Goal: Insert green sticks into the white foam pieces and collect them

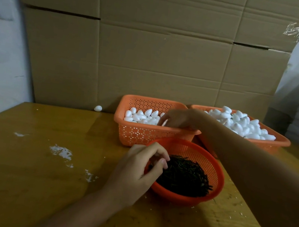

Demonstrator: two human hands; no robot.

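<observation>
Green sticks [186, 176] fill the round colander [216, 167] at 5 o'clock on the bench [37, 170], under my curled left hand [143, 168], while my right hand [178, 118] dips among white foam pieces [142, 116] at 12 o'clock, grasp unclear on both, so I'd pinch one stick and push it in straight.

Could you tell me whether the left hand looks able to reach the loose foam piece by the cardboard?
Probably yes: the foam piece lies alone on open table left of the basket, with nothing between it and the left hand.
</observation>
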